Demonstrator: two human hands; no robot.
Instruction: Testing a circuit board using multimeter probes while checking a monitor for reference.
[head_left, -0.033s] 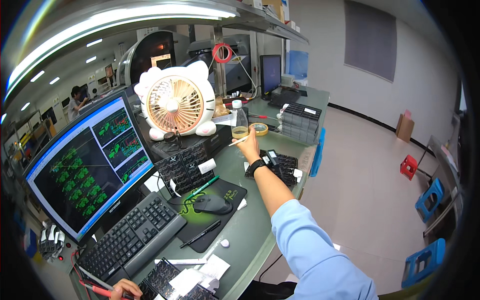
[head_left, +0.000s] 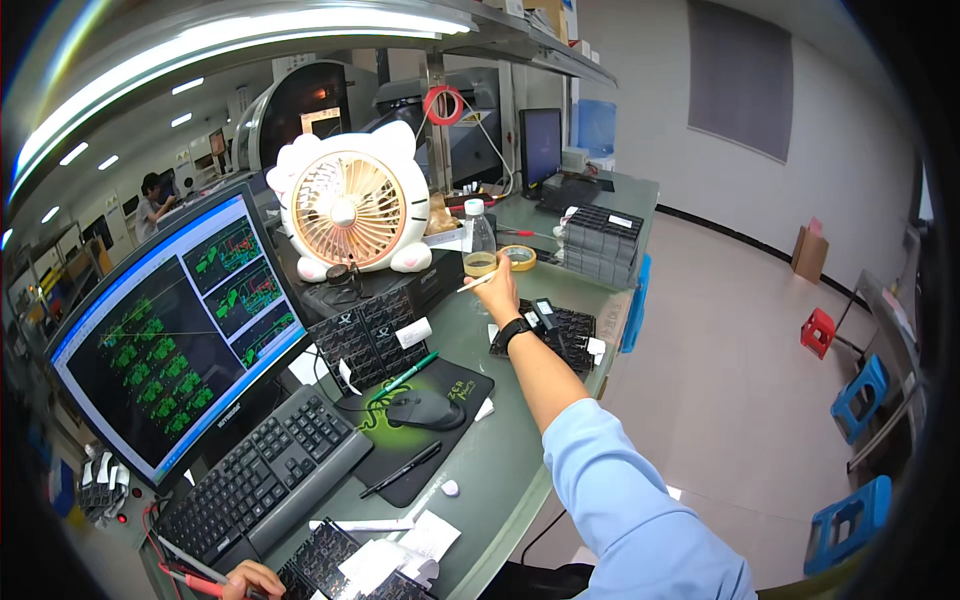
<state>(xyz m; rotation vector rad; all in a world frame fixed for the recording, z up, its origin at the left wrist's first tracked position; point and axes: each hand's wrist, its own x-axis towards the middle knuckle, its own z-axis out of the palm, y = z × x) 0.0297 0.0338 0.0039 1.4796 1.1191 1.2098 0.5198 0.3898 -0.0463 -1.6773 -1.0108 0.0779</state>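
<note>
We had a slim white stick (head_left: 472, 285) pinched in our right hand (head_left: 498, 290), its fingers closed beside the base of a clear bottle (head_left: 480, 238); whether they touched it, we could not tell. Our left hand (head_left: 254, 578), cut by the lower edge, was curled over a red tool (head_left: 198, 584). A tape roll (head_left: 523, 266) sat just beyond the right hand, while black panels (head_left: 325, 552) lay just right of the left. Between our hands, the tabletop (head_left: 490, 455) bore a mouse (head_left: 424, 410) and a keyboard (head_left: 265, 468).
</note>
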